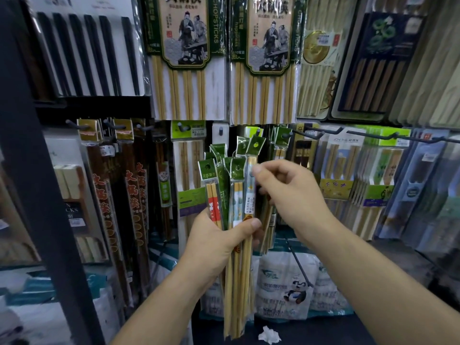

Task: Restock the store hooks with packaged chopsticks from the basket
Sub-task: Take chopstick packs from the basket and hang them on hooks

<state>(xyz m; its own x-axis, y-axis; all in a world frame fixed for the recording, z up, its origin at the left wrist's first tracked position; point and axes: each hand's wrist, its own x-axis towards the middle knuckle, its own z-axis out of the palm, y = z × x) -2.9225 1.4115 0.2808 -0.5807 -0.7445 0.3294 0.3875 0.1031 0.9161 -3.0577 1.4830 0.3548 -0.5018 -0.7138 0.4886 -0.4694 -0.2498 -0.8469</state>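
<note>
The left hand (219, 235) gripped a bundle of chopstick packs (234, 195); the right hand's (286, 192) fingers pinched one pack (251, 180) near its top.

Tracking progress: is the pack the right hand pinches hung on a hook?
Not hung: the right hand pinches the pack within the left hand's bundle.

Your left hand (214, 241) covers the middle of your packets (236, 188). The frame's top crops the big packs (185, 75).
</note>
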